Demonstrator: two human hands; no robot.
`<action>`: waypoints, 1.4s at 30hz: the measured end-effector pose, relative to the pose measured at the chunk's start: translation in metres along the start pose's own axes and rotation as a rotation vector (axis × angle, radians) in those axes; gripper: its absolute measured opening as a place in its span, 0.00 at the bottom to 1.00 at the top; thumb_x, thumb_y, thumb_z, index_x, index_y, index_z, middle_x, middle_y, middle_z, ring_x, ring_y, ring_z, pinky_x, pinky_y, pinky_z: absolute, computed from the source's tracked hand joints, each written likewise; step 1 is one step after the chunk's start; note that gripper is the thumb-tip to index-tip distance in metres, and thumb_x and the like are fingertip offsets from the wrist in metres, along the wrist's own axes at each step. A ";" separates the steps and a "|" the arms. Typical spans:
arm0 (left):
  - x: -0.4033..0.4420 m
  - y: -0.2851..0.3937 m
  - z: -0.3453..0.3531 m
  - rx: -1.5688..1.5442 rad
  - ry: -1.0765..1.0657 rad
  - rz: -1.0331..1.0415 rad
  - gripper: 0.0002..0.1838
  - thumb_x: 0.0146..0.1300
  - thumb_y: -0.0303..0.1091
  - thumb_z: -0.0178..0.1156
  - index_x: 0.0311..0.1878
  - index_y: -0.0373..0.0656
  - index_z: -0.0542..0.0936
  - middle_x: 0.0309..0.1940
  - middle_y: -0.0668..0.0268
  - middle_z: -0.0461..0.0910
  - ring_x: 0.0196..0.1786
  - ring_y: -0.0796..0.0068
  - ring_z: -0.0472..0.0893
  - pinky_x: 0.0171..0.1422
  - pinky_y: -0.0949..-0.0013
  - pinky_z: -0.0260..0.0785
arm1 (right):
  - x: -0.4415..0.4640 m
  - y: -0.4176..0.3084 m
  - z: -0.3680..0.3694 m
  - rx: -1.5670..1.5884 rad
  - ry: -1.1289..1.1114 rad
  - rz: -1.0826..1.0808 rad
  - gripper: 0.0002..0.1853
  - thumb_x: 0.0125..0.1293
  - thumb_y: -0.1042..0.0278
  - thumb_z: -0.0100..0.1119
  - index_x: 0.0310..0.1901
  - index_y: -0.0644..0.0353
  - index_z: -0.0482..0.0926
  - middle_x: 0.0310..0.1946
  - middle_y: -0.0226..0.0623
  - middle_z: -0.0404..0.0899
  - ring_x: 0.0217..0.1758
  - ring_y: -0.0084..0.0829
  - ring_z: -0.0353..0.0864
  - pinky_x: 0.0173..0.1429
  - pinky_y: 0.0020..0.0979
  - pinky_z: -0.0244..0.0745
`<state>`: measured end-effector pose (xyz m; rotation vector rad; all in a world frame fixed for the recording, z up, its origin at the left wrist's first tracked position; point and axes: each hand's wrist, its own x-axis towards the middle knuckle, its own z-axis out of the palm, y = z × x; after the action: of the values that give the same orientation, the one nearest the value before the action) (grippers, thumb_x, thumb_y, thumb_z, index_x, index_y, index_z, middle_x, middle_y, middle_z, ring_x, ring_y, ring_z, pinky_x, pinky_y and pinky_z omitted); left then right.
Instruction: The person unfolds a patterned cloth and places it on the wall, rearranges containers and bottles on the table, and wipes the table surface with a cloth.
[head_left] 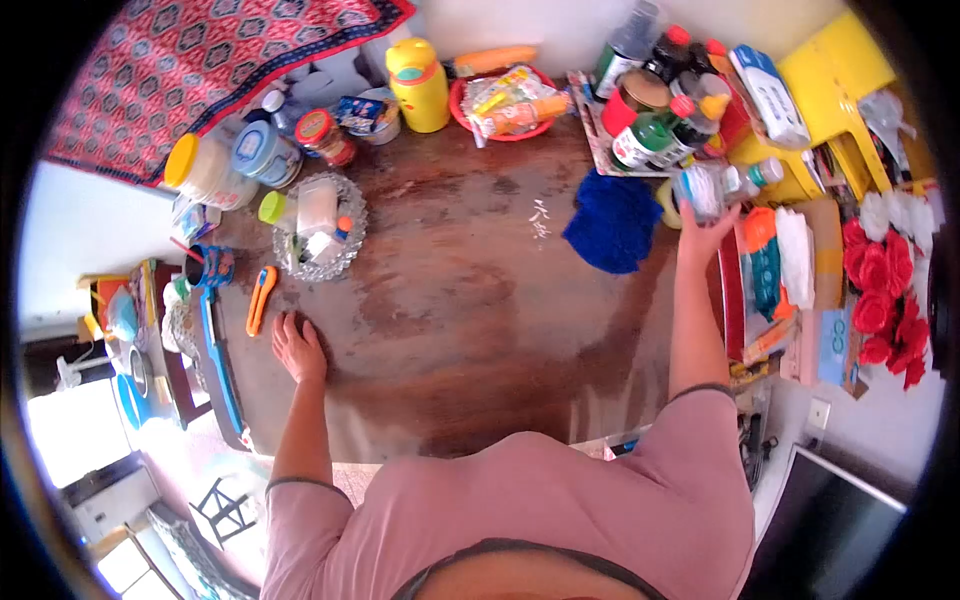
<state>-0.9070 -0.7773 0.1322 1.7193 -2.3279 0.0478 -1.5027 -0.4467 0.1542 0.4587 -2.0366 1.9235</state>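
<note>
My left hand lies flat on the wooden table, fingers spread, just below an orange box cutter. At the right, my right hand is wrapped round the lower part of a clear container with something white inside. That container is beside a small bottle with a green cap and to the right of a dark blue cloth. Up and right of my left hand is a glass dish with small items in it.
Jars and a yellow bottle line the back left. A red basket stands at the back. Sauce bottles crowd a tray at the back right, near a yellow rack. Red flowers are far right.
</note>
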 end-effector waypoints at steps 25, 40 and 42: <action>0.000 -0.003 0.001 -0.054 0.046 0.028 0.21 0.65 0.42 0.54 0.59 0.45 0.70 0.63 0.57 0.66 0.68 0.56 0.62 0.72 0.53 0.49 | -0.036 -0.014 -0.005 -0.055 0.017 0.109 0.50 0.50 0.75 0.72 0.70 0.64 0.48 0.67 0.47 0.57 0.68 0.37 0.62 0.71 0.38 0.57; -0.001 0.001 -0.002 -0.061 0.039 0.012 0.21 0.66 0.43 0.53 0.60 0.48 0.69 0.65 0.60 0.64 0.69 0.56 0.61 0.72 0.52 0.48 | -0.167 -0.133 0.155 0.169 -0.615 0.055 0.46 0.46 0.72 0.74 0.65 0.65 0.56 0.58 0.43 0.67 0.62 0.34 0.66 0.67 0.33 0.59; -0.001 0.000 -0.003 -0.076 0.043 0.008 0.21 0.65 0.43 0.53 0.59 0.48 0.70 0.64 0.59 0.65 0.69 0.56 0.61 0.72 0.52 0.48 | -0.179 -0.129 0.195 0.176 -0.644 -0.023 0.46 0.45 0.70 0.75 0.65 0.65 0.57 0.58 0.44 0.67 0.62 0.36 0.67 0.67 0.34 0.60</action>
<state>-0.9066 -0.7760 0.1349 1.6563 -2.2759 -0.0014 -1.2858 -0.6439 0.1824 1.2781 -2.1918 2.1379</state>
